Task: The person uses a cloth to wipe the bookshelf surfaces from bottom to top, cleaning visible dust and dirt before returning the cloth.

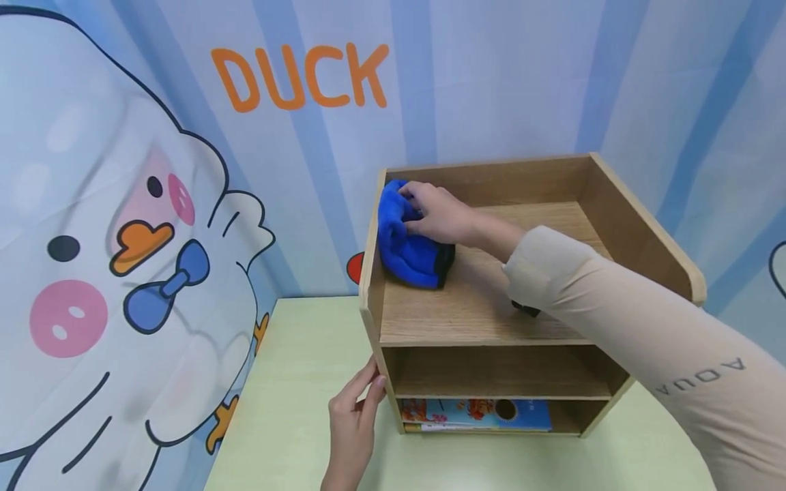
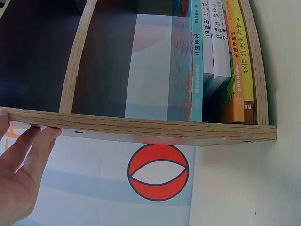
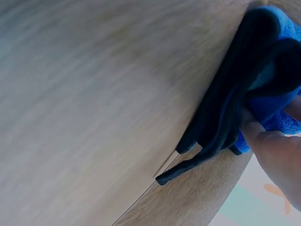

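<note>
My right hand [image 1: 439,213] is over the top tray of a small wooden desk shelf [image 1: 491,343], at its left back corner. It grips a crumpled blue fuzzy cloth [image 1: 408,256] with black edging. In the right wrist view the thumb presses into the blue cloth [image 3: 270,108], and its folded black edge [image 3: 230,103] opens toward the camera. What exactly the cloth is, I cannot tell. Low on the shelf's left side, my left hand [image 1: 353,416] touches the side panel. In the left wrist view its fingertips [image 2: 49,134] rest against the outer face, near the front edge.
Beneath the tray are two compartments; several books [image 1: 473,412] sit in the lowest one. The shelf stands on a pale green table [image 1: 295,354] against a blue-striped curtain [image 1: 491,82] with a duck print. A small dark object [image 1: 525,309] shows beside the right sleeve.
</note>
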`<control>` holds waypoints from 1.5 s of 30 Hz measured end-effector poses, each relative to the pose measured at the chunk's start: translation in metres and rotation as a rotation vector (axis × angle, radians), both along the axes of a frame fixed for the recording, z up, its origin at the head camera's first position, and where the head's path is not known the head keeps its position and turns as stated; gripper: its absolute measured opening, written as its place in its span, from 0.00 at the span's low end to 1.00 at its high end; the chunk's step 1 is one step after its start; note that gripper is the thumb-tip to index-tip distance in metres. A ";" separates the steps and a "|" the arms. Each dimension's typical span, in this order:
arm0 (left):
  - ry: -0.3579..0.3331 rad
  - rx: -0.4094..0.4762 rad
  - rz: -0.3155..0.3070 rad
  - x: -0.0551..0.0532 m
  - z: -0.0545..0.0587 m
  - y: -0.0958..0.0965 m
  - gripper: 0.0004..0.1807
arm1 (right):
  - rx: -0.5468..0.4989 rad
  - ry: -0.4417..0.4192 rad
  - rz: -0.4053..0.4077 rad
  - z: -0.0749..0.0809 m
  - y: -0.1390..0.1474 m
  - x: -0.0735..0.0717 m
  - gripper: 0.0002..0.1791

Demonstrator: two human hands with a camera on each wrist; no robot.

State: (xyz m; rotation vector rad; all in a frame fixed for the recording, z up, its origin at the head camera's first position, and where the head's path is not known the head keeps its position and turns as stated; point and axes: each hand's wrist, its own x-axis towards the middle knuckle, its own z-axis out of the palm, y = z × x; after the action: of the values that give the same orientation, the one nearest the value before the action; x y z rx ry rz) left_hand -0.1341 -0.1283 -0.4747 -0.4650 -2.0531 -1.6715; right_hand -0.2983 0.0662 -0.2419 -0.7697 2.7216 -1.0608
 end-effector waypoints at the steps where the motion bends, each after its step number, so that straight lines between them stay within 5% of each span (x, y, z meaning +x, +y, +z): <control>1: -0.003 -0.001 0.001 0.000 0.000 0.000 0.20 | 0.005 -0.001 0.005 0.001 0.000 0.001 0.32; 20: 0.063 -0.029 0.007 -0.005 -0.002 -0.004 0.20 | -0.015 0.026 -0.011 0.000 -0.007 0.008 0.30; 45: 0.026 -0.034 0.019 -0.001 0.001 -0.006 0.20 | -0.013 0.115 -0.056 0.001 -0.019 0.030 0.19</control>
State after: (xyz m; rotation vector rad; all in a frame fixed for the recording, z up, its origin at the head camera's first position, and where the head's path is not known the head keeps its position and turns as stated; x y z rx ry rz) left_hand -0.1348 -0.1338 -0.4734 -0.4741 -2.0636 -1.6141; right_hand -0.2681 0.0475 -0.2405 -0.7835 2.8509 -1.0782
